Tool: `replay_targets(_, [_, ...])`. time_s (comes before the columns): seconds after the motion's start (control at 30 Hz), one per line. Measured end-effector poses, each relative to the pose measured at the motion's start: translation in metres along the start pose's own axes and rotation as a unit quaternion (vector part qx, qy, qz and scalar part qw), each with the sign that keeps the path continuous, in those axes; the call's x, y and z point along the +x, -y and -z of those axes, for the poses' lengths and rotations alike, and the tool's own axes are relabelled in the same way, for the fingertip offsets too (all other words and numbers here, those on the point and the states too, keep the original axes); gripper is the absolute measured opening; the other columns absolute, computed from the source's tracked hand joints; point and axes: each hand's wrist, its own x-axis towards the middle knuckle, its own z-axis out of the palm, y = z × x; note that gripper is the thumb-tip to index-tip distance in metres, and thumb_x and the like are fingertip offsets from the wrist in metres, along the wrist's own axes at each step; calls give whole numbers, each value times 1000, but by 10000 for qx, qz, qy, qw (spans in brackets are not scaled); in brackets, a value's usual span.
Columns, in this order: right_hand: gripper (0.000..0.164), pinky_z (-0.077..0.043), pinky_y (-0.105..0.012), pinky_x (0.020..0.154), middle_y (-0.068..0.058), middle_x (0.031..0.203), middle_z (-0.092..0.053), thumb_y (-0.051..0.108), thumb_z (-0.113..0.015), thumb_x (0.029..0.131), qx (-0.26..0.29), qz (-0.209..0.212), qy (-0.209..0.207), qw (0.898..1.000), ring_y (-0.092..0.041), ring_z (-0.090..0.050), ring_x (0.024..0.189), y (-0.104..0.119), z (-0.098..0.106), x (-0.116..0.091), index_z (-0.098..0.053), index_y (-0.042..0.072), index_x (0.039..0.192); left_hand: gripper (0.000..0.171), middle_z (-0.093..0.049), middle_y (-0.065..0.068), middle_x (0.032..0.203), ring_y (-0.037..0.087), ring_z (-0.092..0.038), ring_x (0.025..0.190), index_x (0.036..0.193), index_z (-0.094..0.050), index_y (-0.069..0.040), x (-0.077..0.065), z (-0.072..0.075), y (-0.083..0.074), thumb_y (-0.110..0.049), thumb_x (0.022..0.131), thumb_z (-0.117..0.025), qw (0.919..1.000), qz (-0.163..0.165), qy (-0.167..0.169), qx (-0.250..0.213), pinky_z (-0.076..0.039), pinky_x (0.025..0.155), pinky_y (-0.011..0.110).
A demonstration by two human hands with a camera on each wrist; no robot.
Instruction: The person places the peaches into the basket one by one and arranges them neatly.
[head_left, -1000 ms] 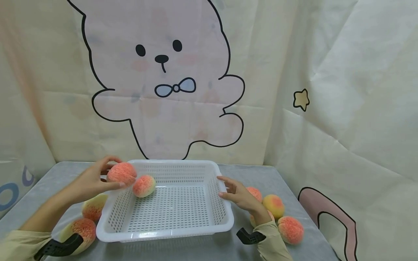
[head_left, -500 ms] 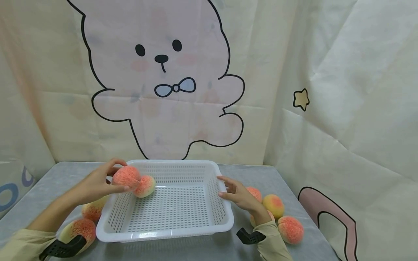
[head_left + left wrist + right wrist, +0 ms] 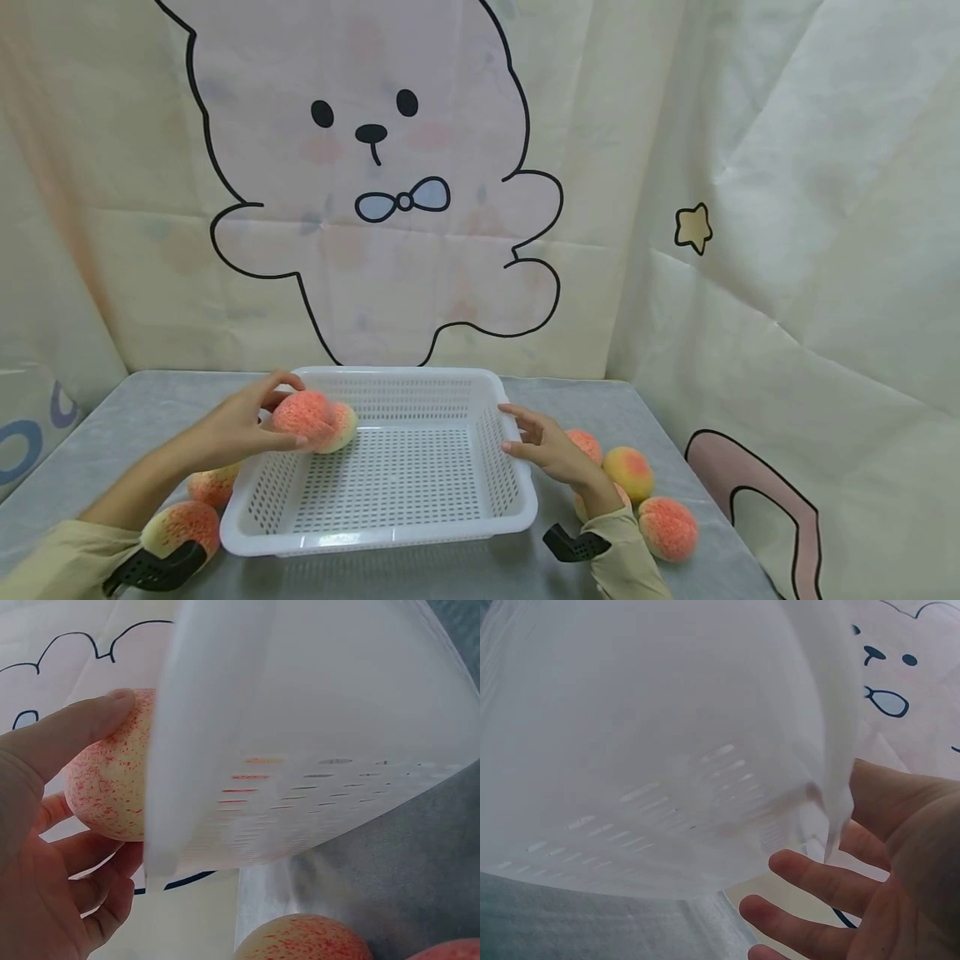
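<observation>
My left hand holds a red-orange, speckled peach over the left side of a white plastic basket. In the left wrist view, the thumb lies along the top of this peach and fingers curl beneath it; the basket wall hides its right part. A second peach, paler at one side, rests inside the basket, partly behind the held one. My right hand grips the basket's right rim. From the right wrist view, its thumb goes over the rim while fingers stay outside the wall.
Two peaches lie left of the basket, the nearer peach partly behind the left wrist strap. Several more, including a yellow-orange peach, lie to the right, by the right forearm. A grey cloth covers the table; a printed curtain hangs behind.
My left hand has carried its peach rightward and slightly down, further over the basket, where it now overlaps the peach inside. The right hand and the basket have stayed put.
</observation>
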Motion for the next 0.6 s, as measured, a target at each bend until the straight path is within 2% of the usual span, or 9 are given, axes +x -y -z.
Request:
replay_targets(0.17, [73, -60, -33, 86, -32, 148, -49, 18, -65, 100, -79, 38, -10, 10000, -37, -66, 118, 0, 1, -1, -26, 2, 159, 68, -68, 18, 120, 20, -60, 93, 131, -45, -11, 3, -6, 0, -33, 80, -85, 9995, 96, 238, -188, -50, 71, 33])
replay_targets(0.4, [72, -60, -32, 85, -34, 147, -49, 17, -64, 100, -134, 128, -6, 9998, -33, -67, 117, -1, 3, -1, -25, -1, 158, 65, -69, 15, 119, 18, -62, 89, 127, -47, -13, 7, -12, -3, -30, 78, -86, 9986, 81, 454, -250, -53, 70, 31])
replay_targets(0.6, [72, -60, -32, 85, -31, 147, -50, 17, -65, 100, -79, 74, -19, 9999, -35, -67, 117, 0, 1, -1, -26, 1, 159, 66, -70, 18, 125, 19, -58, 86, 126, -49, -18, 6, -16, -5, -29, 74, -89, 9974, 240, 553, 405, -48, 68, 33])
